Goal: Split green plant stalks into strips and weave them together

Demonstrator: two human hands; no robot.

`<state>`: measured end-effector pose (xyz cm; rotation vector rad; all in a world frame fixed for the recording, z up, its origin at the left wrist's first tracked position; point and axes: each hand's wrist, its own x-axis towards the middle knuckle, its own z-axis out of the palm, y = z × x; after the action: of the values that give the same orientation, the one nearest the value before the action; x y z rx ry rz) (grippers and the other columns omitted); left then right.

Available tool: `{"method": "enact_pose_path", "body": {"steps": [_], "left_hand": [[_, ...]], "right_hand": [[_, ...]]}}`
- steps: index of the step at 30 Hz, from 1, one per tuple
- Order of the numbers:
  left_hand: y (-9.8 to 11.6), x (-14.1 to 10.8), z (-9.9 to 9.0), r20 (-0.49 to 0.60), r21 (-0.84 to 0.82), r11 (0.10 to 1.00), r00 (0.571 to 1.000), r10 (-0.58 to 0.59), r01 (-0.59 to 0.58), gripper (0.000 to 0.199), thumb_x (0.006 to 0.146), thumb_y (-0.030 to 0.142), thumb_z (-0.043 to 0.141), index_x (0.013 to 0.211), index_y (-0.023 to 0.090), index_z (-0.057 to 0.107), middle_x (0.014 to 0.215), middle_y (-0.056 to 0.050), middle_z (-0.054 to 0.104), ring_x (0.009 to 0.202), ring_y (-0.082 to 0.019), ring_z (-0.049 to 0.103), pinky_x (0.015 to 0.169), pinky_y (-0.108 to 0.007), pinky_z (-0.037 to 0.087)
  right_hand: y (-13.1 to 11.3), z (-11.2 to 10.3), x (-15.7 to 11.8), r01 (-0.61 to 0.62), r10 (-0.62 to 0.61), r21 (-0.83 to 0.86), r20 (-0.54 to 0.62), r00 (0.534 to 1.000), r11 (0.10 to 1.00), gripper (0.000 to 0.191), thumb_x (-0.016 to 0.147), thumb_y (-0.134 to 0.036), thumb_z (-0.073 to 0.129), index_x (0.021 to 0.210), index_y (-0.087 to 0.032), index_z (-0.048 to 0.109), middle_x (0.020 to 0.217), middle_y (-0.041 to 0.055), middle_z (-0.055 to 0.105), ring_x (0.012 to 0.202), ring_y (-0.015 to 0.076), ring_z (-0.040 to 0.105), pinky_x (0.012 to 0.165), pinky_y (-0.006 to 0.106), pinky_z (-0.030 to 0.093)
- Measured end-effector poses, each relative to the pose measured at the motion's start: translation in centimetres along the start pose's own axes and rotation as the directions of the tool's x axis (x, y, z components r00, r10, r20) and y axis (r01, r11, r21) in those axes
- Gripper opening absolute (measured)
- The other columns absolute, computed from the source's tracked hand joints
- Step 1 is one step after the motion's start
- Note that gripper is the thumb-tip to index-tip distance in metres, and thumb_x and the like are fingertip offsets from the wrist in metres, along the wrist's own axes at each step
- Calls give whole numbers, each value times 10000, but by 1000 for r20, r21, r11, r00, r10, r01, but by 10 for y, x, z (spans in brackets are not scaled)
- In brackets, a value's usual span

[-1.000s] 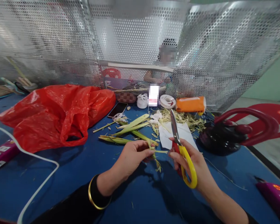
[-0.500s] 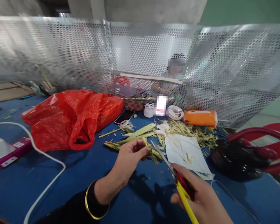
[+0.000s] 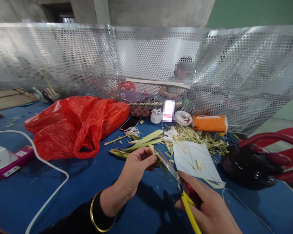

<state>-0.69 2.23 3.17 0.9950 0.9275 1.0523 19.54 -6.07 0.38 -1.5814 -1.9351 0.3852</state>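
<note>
My left hand (image 3: 138,170) pinches a small pale yellow-green strip of plant husk (image 3: 151,149) between thumb and fingers. In my right hand (image 3: 207,204) is a pair of scissors (image 3: 169,166) with steel blades and a yellow and a red handle. Its blades point up and left, with the tips right beside the left fingertips and the strip. Whether the blades touch the strip I cannot tell. Longer green husk leaves (image 3: 146,139) lie just beyond the left hand. Thin scraps rest on a white sheet of paper (image 3: 189,154) beyond the right hand.
A heap of shredded husk (image 3: 200,138) lies behind the paper. To the left are a red plastic bag (image 3: 63,126), a purple power strip (image 3: 17,161) and a white cable (image 3: 52,191). A black pot-like object (image 3: 249,169) stands right. Behind a perforated metal screen (image 3: 146,52) sits a person (image 3: 173,89).
The scissors' yellow handle has swung a little to the left, and the blades lie closer to the left fingertips. My left hand keeps its pinch on the strip, nearly unmoved.
</note>
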Motion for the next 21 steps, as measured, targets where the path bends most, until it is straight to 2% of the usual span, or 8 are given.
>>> {"method": "enact_pose_path", "body": {"steps": [9, 14, 21], "left_hand": [[-1, 0, 0, 12, -73, 996, 999, -45, 46, 201, 702, 272, 748, 829, 141, 664, 766, -25, 689, 687, -124, 622, 589, -199, 469], [-3, 0, 0, 8, -81, 995, 999, -51, 51, 187, 710, 264, 745, 823, 141, 660, 761, -26, 688, 693, -126, 624, 600, -203, 477], [-6, 2, -3, 28, -54, 998, 999, -26, 27, 172, 737, 269, 733, 838, 146, 669, 773, -26, 705, 692, -115, 627, 630, -195, 475]], "right_hand": [[5, 5, -4, 127, -127, -41, -10, 992, 991, 515, 789, -325, 691, 1279, -221, 569, 991, 68, 737, 807, 200, 724, 632, 195, 583], [6, 6, -4, 133, -133, -30, -6, 991, 991, 516, 802, -341, 689, 1286, -219, 559, 952, 57, 738, 765, 186, 721, 629, 190, 578], [2, 6, -3, 122, -123, -28, -27, 992, 992, 477, 789, -342, 698, 1238, -217, 596, 1019, 70, 740, 842, 203, 728, 666, 192, 587]]}}
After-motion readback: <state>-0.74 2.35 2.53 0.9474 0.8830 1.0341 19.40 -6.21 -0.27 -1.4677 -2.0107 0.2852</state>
